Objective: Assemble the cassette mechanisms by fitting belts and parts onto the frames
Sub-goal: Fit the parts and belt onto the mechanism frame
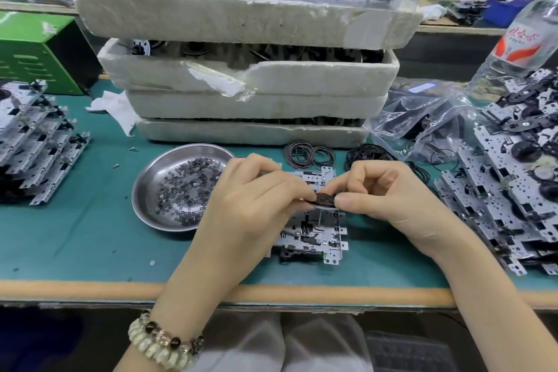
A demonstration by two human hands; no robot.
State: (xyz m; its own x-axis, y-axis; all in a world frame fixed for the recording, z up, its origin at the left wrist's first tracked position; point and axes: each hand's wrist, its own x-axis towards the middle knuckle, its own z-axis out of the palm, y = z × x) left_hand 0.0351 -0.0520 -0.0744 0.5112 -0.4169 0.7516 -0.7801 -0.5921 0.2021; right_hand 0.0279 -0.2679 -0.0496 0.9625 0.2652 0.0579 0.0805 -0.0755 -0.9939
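**benchrat:** What's each of the hands doing here? Looks like both are on one part.

**tapehead:** Yep. The left hand (pixel 250 205) and the right hand (pixel 389 193) meet in the middle, and both pinch the same dark disc (pixel 324 202) by its edge. The fingertips are curled in tight and the thumbs are underneath. The right hand's other fingers are folded back toward the palm. There's a beaded bracelet (pixel 163 344) on the left wrist.

**benchrat:** And where's the disc relative to the frame?

**tapehead:** It's held just above the metal frame (pixel 314 235), which lies flat on the green counter (pixel 75 235), near the front edge and between the wrists. A thin pin runs down from the disc toward the frame. I can't tell if it's seated in a hole yet.

**benchrat:** What else is around?

**tapehead:** Just left of the hands is a steel dish (pixel 135 193) full of tiny washers (pixel 187 187). Loose black belts (pixel 308 154) lie on the counter just beyond the hands, in front of a stack of white foam trays (pixel 256 81). The top tray holds more discs with pins sticking up under clear plastic. There's a big pile of frames (pixel 507 190) on the right and a smaller stack of frames (pixel 36 154) on the left. A plastic bag (pixel 422 118) of belts lies far right, with a water bottle (pixel 519 39) behind it. A green box (pixel 33 54) sits far left.
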